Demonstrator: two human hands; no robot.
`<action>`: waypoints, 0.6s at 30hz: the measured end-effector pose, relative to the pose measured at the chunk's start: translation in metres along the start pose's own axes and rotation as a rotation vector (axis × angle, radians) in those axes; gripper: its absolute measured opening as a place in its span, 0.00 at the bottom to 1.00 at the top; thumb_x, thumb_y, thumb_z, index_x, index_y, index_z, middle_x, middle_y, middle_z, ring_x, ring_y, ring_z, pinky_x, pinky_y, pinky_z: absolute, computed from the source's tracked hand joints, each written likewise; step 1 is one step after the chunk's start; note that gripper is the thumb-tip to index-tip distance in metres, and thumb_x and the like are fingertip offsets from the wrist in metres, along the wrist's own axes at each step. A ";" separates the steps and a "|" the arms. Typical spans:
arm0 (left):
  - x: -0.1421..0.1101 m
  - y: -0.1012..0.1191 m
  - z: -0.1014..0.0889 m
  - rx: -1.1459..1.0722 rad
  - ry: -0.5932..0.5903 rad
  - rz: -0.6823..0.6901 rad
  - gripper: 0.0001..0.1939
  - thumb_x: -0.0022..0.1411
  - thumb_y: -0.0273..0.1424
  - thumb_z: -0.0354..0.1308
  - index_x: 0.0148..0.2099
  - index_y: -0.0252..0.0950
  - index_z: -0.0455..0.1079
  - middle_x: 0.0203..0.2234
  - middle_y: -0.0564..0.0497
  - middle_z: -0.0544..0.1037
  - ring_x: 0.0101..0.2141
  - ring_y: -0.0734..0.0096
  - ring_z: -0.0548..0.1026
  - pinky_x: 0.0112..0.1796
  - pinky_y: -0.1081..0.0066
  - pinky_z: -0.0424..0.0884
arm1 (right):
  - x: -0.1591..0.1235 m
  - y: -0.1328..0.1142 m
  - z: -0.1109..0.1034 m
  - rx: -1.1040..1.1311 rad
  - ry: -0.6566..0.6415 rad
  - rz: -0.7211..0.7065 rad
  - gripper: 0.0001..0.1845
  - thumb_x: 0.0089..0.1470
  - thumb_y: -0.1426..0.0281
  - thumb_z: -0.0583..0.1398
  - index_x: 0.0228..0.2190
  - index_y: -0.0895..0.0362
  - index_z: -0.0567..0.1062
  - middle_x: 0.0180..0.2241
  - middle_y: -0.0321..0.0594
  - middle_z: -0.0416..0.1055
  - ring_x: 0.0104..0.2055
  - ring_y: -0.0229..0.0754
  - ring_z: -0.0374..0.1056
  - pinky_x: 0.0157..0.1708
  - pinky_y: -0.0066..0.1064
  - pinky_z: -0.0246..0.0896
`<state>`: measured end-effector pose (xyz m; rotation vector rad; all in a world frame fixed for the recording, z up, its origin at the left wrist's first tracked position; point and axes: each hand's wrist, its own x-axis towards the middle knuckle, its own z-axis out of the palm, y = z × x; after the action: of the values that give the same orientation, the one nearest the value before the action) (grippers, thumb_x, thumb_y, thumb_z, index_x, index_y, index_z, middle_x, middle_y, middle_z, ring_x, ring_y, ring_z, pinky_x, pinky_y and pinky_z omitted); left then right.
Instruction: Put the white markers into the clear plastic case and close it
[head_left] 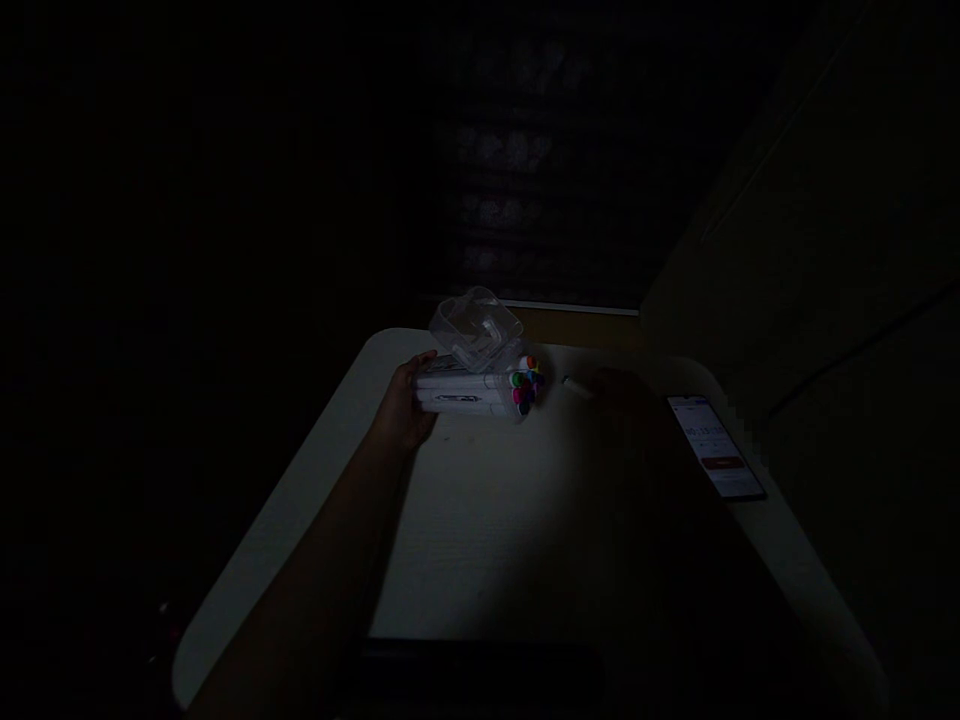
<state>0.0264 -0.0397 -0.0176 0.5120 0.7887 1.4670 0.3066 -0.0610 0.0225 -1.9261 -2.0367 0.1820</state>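
My left hand (pixel 409 405) grips the closed end of a clear plastic marker case (pixel 465 392) lying on its side above the table. Several white-barrelled markers fill it, and their coloured caps (pixel 526 384) in orange, green, pink and dark tones face right. The transparent lid (pixel 476 325) hangs open at the top of the case. To the right, in deep shadow, my right hand (pixel 619 390) is closed around a single white marker (pixel 576 387), whose tip end points left toward the caps. A small gap separates this marker from the case.
A pale table with rounded corners (pixel 465 520) carries everything. A phone (pixel 716 447) with a lit screen lies near its right edge. Behind the table hangs a dark patterned curtain (pixel 517 150), and a wall (pixel 847 250) rises on the right. The room is very dim.
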 end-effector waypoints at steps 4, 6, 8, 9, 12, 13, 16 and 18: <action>0.001 0.000 -0.002 0.033 -0.018 0.004 0.10 0.59 0.31 0.50 0.39 0.33 0.69 0.27 0.51 0.76 0.25 0.74 0.73 0.27 0.75 0.68 | 0.002 0.001 -0.011 0.054 -0.029 -0.001 0.15 0.54 0.65 0.59 0.42 0.58 0.72 0.37 0.40 0.73 0.38 0.39 0.70 0.39 0.34 0.67; 0.001 0.000 -0.001 0.042 -0.013 0.003 0.09 0.58 0.31 0.50 0.39 0.33 0.68 0.27 0.51 0.76 0.25 0.74 0.73 0.27 0.75 0.68 | 0.000 -0.001 -0.024 0.100 0.004 -0.005 0.18 0.49 0.68 0.61 0.44 0.56 0.71 0.31 0.37 0.73 0.34 0.39 0.71 0.35 0.31 0.66; 0.000 0.001 0.000 0.043 -0.006 -0.003 0.08 0.58 0.30 0.51 0.38 0.33 0.68 0.27 0.52 0.75 0.25 0.74 0.72 0.27 0.75 0.67 | -0.004 -0.005 -0.039 0.191 0.115 -0.040 0.25 0.46 0.70 0.61 0.49 0.55 0.68 0.28 0.35 0.73 0.30 0.39 0.70 0.32 0.30 0.65; -0.001 0.001 0.000 0.039 -0.003 -0.006 0.08 0.58 0.30 0.50 0.38 0.33 0.68 0.26 0.52 0.75 0.25 0.74 0.72 0.27 0.75 0.67 | -0.008 -0.008 -0.047 0.257 0.197 -0.084 0.29 0.45 0.70 0.61 0.51 0.54 0.66 0.28 0.35 0.72 0.29 0.38 0.70 0.31 0.30 0.65; -0.001 0.001 0.000 0.024 -0.005 0.001 0.09 0.58 0.31 0.50 0.38 0.33 0.68 0.27 0.52 0.75 0.25 0.74 0.72 0.27 0.75 0.67 | -0.023 -0.021 -0.066 0.459 0.379 -0.226 0.41 0.45 0.72 0.60 0.60 0.52 0.53 0.33 0.37 0.72 0.29 0.39 0.70 0.27 0.29 0.65; 0.000 0.000 0.000 0.025 -0.009 0.004 0.09 0.58 0.31 0.50 0.38 0.33 0.68 0.27 0.52 0.75 0.25 0.74 0.72 0.27 0.75 0.67 | -0.029 -0.026 -0.070 0.532 0.428 -0.265 0.44 0.45 0.73 0.60 0.61 0.50 0.49 0.37 0.39 0.72 0.31 0.39 0.70 0.25 0.28 0.65; 0.001 0.000 -0.003 0.049 -0.011 0.009 0.10 0.58 0.32 0.49 0.39 0.33 0.68 0.27 0.51 0.75 0.26 0.73 0.72 0.27 0.75 0.66 | -0.046 -0.040 -0.079 0.700 0.559 -0.338 0.41 0.46 0.74 0.61 0.59 0.45 0.52 0.55 0.44 0.61 0.36 0.39 0.69 0.26 0.29 0.67; 0.002 0.000 -0.004 0.061 -0.010 0.011 0.10 0.58 0.32 0.50 0.40 0.33 0.68 0.28 0.51 0.76 0.26 0.73 0.73 0.27 0.75 0.67 | -0.052 -0.045 -0.081 0.696 0.596 -0.359 0.36 0.49 0.73 0.59 0.57 0.44 0.52 0.60 0.44 0.52 0.39 0.40 0.69 0.30 0.32 0.69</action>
<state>0.0236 -0.0381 -0.0209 0.5708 0.8257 1.4531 0.2914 -0.1266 0.1050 -1.0156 -1.5798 0.1702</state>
